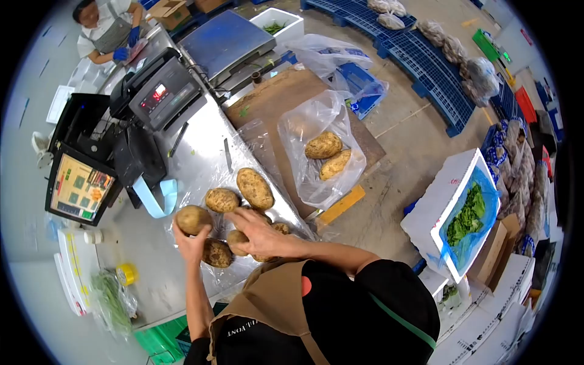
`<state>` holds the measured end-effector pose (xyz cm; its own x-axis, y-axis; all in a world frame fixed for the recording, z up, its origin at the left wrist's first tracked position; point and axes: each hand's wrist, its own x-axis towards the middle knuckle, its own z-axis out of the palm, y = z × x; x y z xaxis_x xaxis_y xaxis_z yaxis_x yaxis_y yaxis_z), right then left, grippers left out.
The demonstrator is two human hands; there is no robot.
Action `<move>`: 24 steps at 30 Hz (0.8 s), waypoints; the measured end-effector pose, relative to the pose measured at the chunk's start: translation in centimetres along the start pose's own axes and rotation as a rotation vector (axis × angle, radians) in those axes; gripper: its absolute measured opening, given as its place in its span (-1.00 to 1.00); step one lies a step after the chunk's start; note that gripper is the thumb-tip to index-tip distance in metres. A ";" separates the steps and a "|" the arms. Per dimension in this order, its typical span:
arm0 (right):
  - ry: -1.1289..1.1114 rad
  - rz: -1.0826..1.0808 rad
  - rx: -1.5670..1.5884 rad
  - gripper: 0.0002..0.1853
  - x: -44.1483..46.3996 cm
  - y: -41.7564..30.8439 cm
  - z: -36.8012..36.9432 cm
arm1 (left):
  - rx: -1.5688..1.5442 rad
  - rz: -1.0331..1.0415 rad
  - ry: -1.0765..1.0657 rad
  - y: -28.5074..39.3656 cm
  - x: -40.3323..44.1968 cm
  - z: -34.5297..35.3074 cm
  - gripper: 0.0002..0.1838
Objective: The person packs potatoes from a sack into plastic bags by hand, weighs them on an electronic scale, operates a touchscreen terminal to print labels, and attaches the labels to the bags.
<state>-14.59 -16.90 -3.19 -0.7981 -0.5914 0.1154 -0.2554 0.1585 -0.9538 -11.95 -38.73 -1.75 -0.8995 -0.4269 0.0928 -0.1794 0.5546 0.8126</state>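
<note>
My left hand (pixel 192 242) is wrapped round a potato (pixel 193 218), raised at the left of a loose group of potatoes on the steel counter. Over that group lies my right hand (pixel 263 233), its fingers and thumb around a smaller potato (pixel 236 242); part of its grip is hidden. A long potato (pixel 255 189) and a rounder potato (pixel 222 199) rest just beyond my hands. Below them sits a dirt-marked potato (pixel 217 253). Clear plastic film lies under the potatoes. On a brown board, an open clear plastic bag (pixel 292 143) holds two potatoes (pixel 323 145).
A scale display (pixel 163 94), touch screen (pixel 82 187) and label strip (pixel 153 198) stand on the left. Beyond is a platform scale (pixel 227 39). A foam box (pixel 433 204) of leafy greens is at right. A co-worker (pixel 109 30) in blue gloves works at upper left.
</note>
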 end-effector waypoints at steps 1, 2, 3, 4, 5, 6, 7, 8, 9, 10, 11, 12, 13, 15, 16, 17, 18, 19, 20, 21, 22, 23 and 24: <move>0.079 -0.022 0.001 -0.20 0.4 -0.4 -0.8 | -0.074 -0.024 -0.045 1.5 0.5 0.1 -0.21; 0.153 -0.046 0.001 -0.18 0.8 -0.6 -1.6 | -0.148 -0.052 -0.085 3.4 1.0 0.0 -0.20; 0.203 -0.053 0.029 -0.17 1.3 -0.2 -2.3 | -0.223 -0.081 -0.123 5.8 1.4 0.0 -0.19; 0.252 -0.061 0.057 -0.15 1.9 0.3 -3.0 | -0.255 -0.065 -0.195 8.3 1.7 0.7 -0.18; 0.300 -0.068 0.086 -0.14 2.4 0.6 -3.8 | -0.279 -0.058 -0.280 10.1 1.9 1.9 -0.18; 0.306 -0.027 0.263 -0.14 2.8 0.9 -4.9 | -0.303 -0.051 -0.362 11.4 2.1 3.2 -0.19; 0.306 0.016 0.441 -0.13 2.9 1.2 -6.2 | -0.278 -0.055 -0.460 11.3 2.2 4.7 -0.16; 0.302 0.062 0.621 -0.13 2.5 1.3 -7.3 | -0.397 -0.032 -0.623 12.8 2.1 6.0 -0.09; 0.389 0.190 0.690 -0.18 1.5 1.4 -8.8 | -0.347 -0.066 -0.705 13.2 2.0 6.6 -0.04; 0.409 0.226 0.871 -0.26 0.8 2.5 -10.2 | -0.283 -0.014 -0.702 12.6 2.3 6.9 -0.08; 0.503 0.272 1.016 -0.32 0.0 3.3 -11.5 | -0.218 0.032 -0.699 11.7 2.3 7.3 -0.11; 0.672 0.272 1.079 -0.34 -1.1 5.6 -12.4 | -0.239 0.024 -0.614 10.6 2.4 7.5 -0.22; 0.849 0.320 1.057 -0.37 -1.9 6.2 -13.7 | -0.257 0.012 -0.532 9.3 2.2 7.4 -0.32; 0.987 0.437 0.690 -0.38 -3.3 10.7 -15.8 | -0.219 -0.101 -0.443 7.0 1.7 6.3 -0.52; 0.989 0.444 0.382 -0.38 -3.4 12.0 -16.7 | -0.166 -0.195 -0.436 6.1 1.8 5.4 -0.61; 0.979 0.440 0.074 -0.38 -3.3 13.3 -17.2 | -0.113 -0.286 -0.430 5.5 1.7 5.0 -0.69; 0.864 0.548 -0.160 -0.39 -2.7 14.3 -17.2 | -0.135 -0.299 -0.410 5.2 1.4 5.0 -0.72; 0.739 0.648 -0.391 -0.40 -1.9 15.2 -17.0 | -0.156 -0.311 -0.389 5.0 1.1 5.1 -0.74; 0.604 0.742 -0.618 -0.40 -1.1 16.0 -16.7 | -0.177 -0.324 -0.369 4.9 0.8 5.0 -0.75; 0.558 0.760 -0.580 -0.39 0.0 16.7 -16.0 | -0.188 -0.322 -0.359 4.9 0.5 4.8 -0.77; 0.512 0.777 -0.542 -0.38 1.3 17.2 -15.2 | -0.200 -0.319 -0.348 5.1 0.1 4.8 -0.78; 0.466 0.789 -0.507 -0.37 2.3 18.1 -14.5 | -0.215 -0.315 -0.334 5.3 -0.1 4.7 -0.79; 0.493 0.741 -0.581 -0.40 2.8 20.2 -13.6 | -0.240 -0.284 -0.303 5.5 -0.3 4.5 -0.80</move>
<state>-29.44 -4.60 -18.34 -0.9610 0.1728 -0.2160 0.2676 0.7783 -0.5680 -14.50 -32.34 0.05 -0.9103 -0.2905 -0.2948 -0.3697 0.2503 0.8948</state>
